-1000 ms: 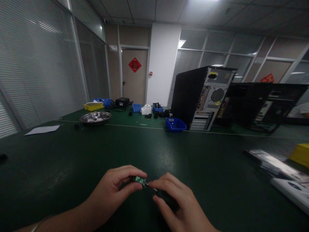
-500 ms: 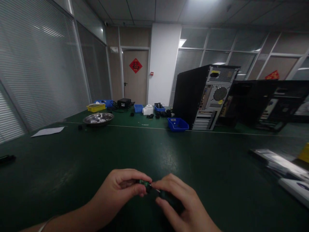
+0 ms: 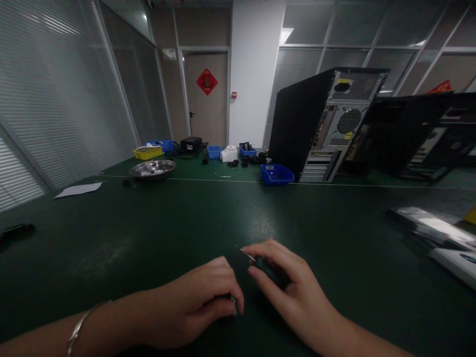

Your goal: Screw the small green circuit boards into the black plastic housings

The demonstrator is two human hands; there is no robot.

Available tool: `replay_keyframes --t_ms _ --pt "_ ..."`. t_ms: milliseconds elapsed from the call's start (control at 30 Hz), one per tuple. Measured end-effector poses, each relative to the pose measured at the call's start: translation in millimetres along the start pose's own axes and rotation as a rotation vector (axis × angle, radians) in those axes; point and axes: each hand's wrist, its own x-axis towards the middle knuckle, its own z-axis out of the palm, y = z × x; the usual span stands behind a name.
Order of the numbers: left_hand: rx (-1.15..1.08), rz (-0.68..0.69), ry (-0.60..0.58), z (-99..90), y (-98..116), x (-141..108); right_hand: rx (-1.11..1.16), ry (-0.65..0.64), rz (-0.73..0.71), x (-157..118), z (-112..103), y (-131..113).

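Low over the green table (image 3: 208, 213), my left hand (image 3: 203, 302) is closed on a small green circuit board (image 3: 234, 303); the fingers cover most of it. My right hand (image 3: 288, 287) wraps around the dark handle of a screwdriver (image 3: 265, 267). Its thin metal shaft sticks out past my fingertips, pointing up and to the left. The screwdriver tip and the board are apart.
Farther back stand a metal bowl (image 3: 152, 170), a yellow tray (image 3: 148, 152), a blue bin (image 3: 277, 175) and a black computer tower (image 3: 316, 126). A paper sheet (image 3: 78, 190) lies at left, a white device (image 3: 455, 267) at right.
My left hand has turned knuckles-up and dropped lower with the board. My right hand has lifted the screwdriver away from it. The view has tilted down.
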Motion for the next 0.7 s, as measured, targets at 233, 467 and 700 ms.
replay_keyframes --t_ms 233,467,700 --pt "0.058 0.004 -0.042 2.3 1 -1 -0.001 -0.028 -0.013 0 0 -1" --pt "0.01 0.017 -0.007 3.8 -3 -1 0.014 -0.046 -0.022 0 -2 -3" --pt "0.124 0.029 0.05 2.3 -9 -2 -0.035 -0.214 -0.056 3 -10 -8"
